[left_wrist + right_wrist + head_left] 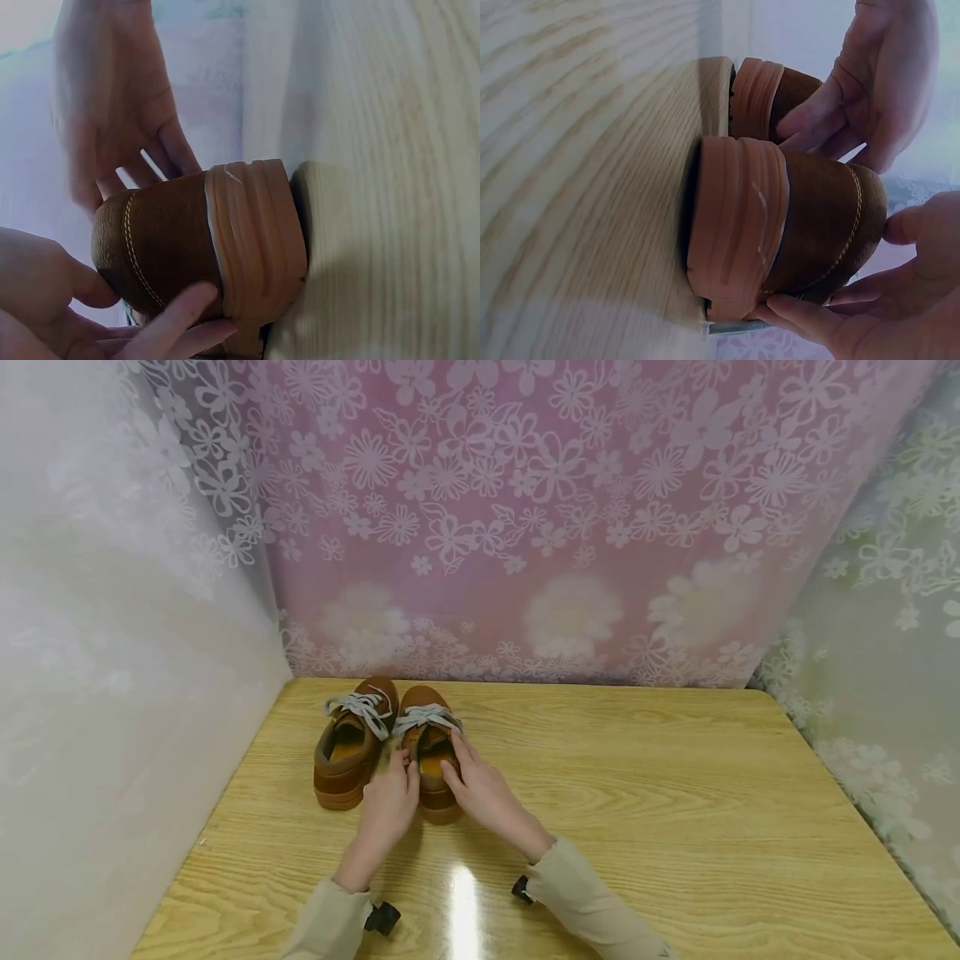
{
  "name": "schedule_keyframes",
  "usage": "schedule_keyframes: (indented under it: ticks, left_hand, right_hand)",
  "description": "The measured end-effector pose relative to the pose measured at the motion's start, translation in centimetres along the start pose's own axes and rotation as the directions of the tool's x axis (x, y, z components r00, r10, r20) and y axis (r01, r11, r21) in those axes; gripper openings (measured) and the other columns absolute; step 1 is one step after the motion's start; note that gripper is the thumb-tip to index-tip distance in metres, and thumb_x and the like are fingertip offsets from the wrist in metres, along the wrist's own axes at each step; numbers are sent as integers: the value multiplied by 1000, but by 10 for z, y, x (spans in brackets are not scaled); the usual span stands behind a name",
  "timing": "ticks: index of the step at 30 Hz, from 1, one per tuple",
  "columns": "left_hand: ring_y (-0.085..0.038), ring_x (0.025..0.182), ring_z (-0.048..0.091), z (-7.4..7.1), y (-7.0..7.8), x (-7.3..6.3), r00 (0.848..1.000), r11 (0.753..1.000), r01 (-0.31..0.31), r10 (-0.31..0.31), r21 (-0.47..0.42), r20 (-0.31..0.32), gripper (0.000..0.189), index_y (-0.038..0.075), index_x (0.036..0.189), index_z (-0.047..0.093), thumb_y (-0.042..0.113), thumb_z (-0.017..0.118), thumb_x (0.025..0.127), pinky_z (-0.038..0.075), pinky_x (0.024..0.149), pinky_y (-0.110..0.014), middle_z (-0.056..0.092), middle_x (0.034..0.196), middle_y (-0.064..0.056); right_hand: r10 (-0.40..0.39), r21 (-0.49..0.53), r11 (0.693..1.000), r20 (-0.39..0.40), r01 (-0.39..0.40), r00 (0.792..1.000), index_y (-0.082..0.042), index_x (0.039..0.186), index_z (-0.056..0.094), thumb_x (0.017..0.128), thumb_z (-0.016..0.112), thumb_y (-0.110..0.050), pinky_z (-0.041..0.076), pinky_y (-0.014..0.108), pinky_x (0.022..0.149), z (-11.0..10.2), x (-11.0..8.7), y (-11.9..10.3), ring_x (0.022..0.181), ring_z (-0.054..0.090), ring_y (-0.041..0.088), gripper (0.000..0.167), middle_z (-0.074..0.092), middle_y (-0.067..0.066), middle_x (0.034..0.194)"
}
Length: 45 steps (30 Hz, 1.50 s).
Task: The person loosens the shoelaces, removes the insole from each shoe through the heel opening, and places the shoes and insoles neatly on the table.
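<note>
Two brown lace-up shoes with pale laces stand side by side toward the left of the table, toes pointing away. My left hand [388,797] holds the left side of the right-hand shoe [439,797], thumb at its collar and fingers along its side. Opposite it, my right hand [486,787] grips the same shoe's right side, thumb at the opening. Both wrist views show this shoe's heel [169,244] and ridged tan sole [735,225] close to the tabletop. The left-hand shoe [346,768] sits just beside my left hand.
The wood-grain table [637,793] extends to the right of the shoes. A pink floral curtain [525,527] hangs along its back edge. Pale sheets [120,627] border the left and right sides. Small black devices [382,917] are strapped at both wrists.
</note>
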<state>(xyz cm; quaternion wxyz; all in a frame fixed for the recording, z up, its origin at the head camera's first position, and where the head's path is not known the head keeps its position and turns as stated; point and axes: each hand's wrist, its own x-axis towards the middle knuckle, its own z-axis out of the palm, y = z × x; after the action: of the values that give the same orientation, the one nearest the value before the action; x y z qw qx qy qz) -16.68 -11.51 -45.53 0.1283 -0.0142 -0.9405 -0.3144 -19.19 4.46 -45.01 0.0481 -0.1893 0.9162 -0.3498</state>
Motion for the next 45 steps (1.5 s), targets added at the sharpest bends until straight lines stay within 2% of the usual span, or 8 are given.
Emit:
schedule_keyframes:
  ticks: [3, 6, 10, 19, 27, 31, 37, 45]
  left_hand:
    - [-27, 47, 57, 4, 4, -3, 1000, 1000, -21, 21, 11, -13, 31, -12, 123, 59, 12, 54, 104, 46, 43, -40, 66, 67, -16]
    - [-21, 41, 50, 8, 8, -5, 998, 998, -51, 52, 33, -28, 30, -12, 118, 58, 14, 57, 103, 38, 37, -34, 57, 56, -11]
    - [-19, 38, 47, 13, 15, -7, 993, 992, -105, 108, 67, -39, 29, -10, 112, 58, 17, 61, 102, 35, 35, -30, 51, 51, -7]
    - [-9, 35, 36, 26, 23, -8, 978, 975, -197, 204, 106, -54, 30, -5, 105, 57, 23, 68, 99, 28, 35, -22, 46, 49, 0]
    - [-16, 43, 50, 5, 12, 13, 984, 983, -141, 152, 117, -96, 16, 6, 94, 68, 20, 64, 101, 37, 38, -30, 63, 64, -3]
    - [-29, 66, 62, 0, 3, 31, 975, 989, -125, 137, 77, -175, 12, 3, 103, 70, 12, 63, 101, 51, 53, -43, 68, 86, -12]
    - [-43, 112, 62, 14, -10, 42, 992, 990, -121, 123, 77, -22, 35, -4, 137, 56, 7, 55, 104, 54, 90, -56, 62, 130, -25]
    - [-43, 104, 64, 23, -16, 42, 981, 982, -172, 178, 81, -81, 32, -5, 132, 57, 6, 58, 102, 54, 85, -56, 62, 126, -25]
  right_hand:
    - [-7, -10, 1000, -3, 7, 1000, -3, 161, 21, 111, 44, -31, 45, 57, 105, -4, -2, 3, 129, 52, 47, 62, 25, 23, 163]
    - [-3, 10, 1000, -3, 3, 1000, -4, 161, 22, 110, 45, -26, 56, 50, 83, -8, -4, 6, 89, 68, 40, 61, 28, 24, 162]
    - [1, 18, 1000, -7, -1, 1000, -3, 161, 25, 107, 46, -16, 39, 32, 52, -15, -3, 12, 45, 36, 18, 59, 35, 27, 158]
    - [-3, -39, 999, -40, 2, 999, -5, 157, 38, 104, 50, -7, 43, 34, 58, -34, -2, 27, 55, 48, 21, 54, 48, 26, 149]
    - [17, -44, 999, -45, -19, 999, -10, 160, 31, 105, 54, -42, 42, 64, 106, -30, -9, 28, 136, 46, 46, 67, 40, 24, 156]
    - [31, -72, 997, -60, -35, 998, -9, 162, 26, 96, 66, -52, 40, 63, 108, -24, -13, 26, 140, 41, 45, 88, 32, 23, 160]
    - [-5, -143, 990, -132, -14, 991, 0, 157, 31, 90, 77, -44, 47, 59, 103, -15, -14, 29, 133, 49, 44, 92, 42, 26, 152]
    - [-12, -142, 990, -144, -8, 989, 0, 155, 35, 90, 79, -38, 51, 57, 98, -16, -13, 36, 127, 55, 43, 87, 48, 26, 146]
